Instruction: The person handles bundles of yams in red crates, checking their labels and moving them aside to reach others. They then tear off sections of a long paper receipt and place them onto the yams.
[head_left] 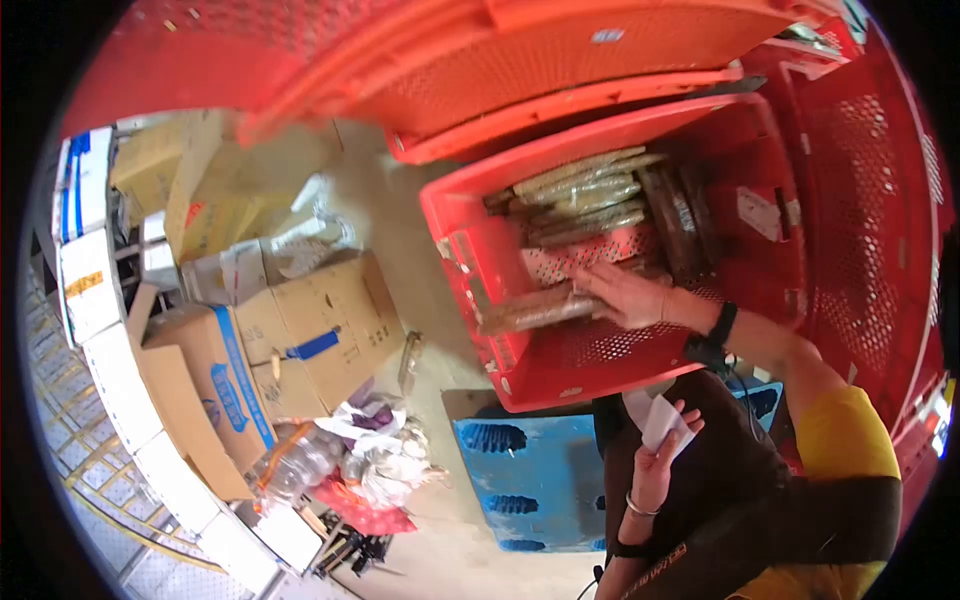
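My right hand (625, 295), wearing a black wristband, reaches into a red plastic crate (460, 215). Its fingers are closed around the end of a long brown package (535, 308) in shiny clear wrap. Similar light-coloured packages (585, 185) lie in a stack at the crate's far side, and darker brown ones (680, 225) lie across from them. My left hand (655, 470), with a bracelet at the wrist, pinches a folded white slip of paper (660, 422) in front of my dark apron, outside the crate.
Red crates (600, 50) stand along the top, and a taller one (865, 220) at the right. A blue pallet (545, 465) lies below my crate. To the left are opened cardboard boxes (325, 320), a heap of plastic bags (380, 460) and white boxes (120, 370).
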